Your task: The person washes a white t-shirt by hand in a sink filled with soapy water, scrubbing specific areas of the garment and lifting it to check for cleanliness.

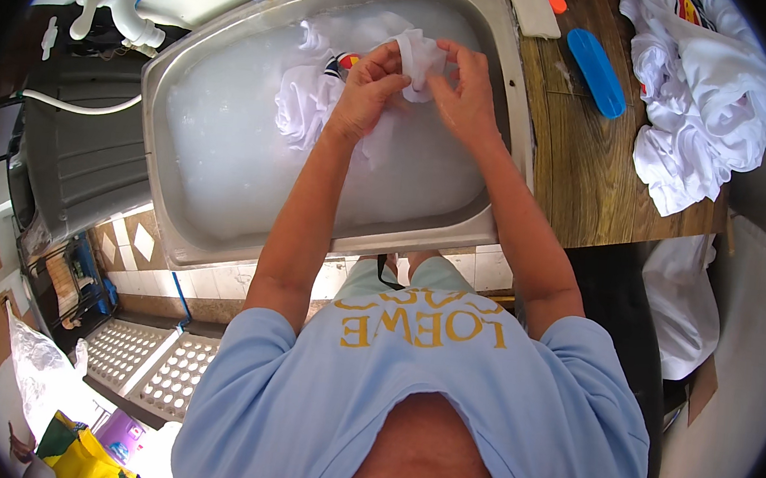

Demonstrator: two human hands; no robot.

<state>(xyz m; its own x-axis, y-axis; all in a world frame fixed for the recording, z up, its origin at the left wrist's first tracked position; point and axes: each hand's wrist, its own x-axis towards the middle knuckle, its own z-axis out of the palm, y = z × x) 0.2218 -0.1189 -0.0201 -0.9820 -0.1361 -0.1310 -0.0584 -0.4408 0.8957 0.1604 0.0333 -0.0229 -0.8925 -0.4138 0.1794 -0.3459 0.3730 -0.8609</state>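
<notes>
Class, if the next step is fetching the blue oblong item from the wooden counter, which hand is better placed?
Probably the right hand: it is nearer the blue oblong item on the wooden counter, while the left hand is farther across the basin. Both are at the white cloth.

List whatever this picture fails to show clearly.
In the head view:
- The sink's bottom: hidden by cloudy water.
- The sunken part of the white cloth: hidden by that same water.
- The top of the laundry pile: cut off by the upper edge.
</notes>
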